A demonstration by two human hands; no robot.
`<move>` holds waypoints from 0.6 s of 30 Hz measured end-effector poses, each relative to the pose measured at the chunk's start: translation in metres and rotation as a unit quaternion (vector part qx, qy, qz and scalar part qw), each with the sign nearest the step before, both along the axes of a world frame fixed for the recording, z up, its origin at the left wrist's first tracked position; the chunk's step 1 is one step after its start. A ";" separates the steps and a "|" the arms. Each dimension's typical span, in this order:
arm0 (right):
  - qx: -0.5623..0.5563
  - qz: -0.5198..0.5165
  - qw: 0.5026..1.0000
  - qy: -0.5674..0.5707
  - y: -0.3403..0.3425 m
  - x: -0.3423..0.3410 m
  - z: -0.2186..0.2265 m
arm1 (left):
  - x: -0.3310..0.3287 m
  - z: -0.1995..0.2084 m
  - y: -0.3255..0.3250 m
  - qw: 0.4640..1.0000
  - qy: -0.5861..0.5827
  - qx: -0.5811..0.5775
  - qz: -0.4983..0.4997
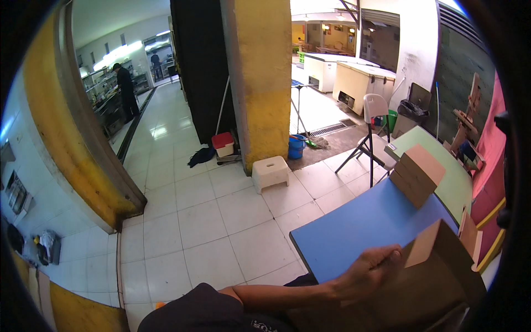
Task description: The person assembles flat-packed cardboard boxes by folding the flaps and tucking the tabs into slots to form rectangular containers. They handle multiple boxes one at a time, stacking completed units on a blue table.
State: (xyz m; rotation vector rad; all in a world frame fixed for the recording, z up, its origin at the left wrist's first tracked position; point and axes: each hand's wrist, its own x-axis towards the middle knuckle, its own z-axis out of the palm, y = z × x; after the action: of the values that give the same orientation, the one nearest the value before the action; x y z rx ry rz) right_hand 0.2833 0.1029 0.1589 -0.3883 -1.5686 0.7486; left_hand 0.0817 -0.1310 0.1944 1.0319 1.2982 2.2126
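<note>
My left forearm reaches in from the lower edge toward the right. At its end my left hand (373,266) is closed at the left edge of a large open cardboard box (442,271), with its fingers curled and partly hidden. The box is brown, with one flap standing up beside my hand, and its inside is in shade. It sits at the near end of a blue tabletop (354,224). Beyond it, smaller brown cardboard boxes (416,176) are stacked near where the blue top meets a green tabletop (428,146). My right hand is out of view.
A folding chair (376,130) stands behind the tables. On the tiled floor are a white stool (270,172), a blue bucket (296,146) and a red-and-white bucket (223,144) near a yellow pillar (265,83). White chest freezers (362,83) stand farther back. Two people work in the kitchen at left.
</note>
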 end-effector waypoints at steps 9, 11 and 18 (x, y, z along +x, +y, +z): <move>-0.216 0.159 0.962 0.051 -0.018 -0.034 -0.021 | -0.020 -0.030 0.021 0.993 -0.014 -0.062 0.099; -0.262 0.195 0.938 0.116 -0.021 -0.046 -0.016 | -0.024 -0.040 0.021 0.992 -0.091 -0.050 0.076; -0.337 0.235 0.910 -0.053 -0.035 -0.056 -0.010 | -0.059 -0.050 0.033 0.988 -0.048 -0.073 0.130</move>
State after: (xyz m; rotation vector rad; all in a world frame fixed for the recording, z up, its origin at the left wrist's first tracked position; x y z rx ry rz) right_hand 0.2275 0.0679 0.1490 -0.5628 -1.4811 1.6860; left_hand 0.0229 -0.0982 0.1441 0.7275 1.6004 2.2772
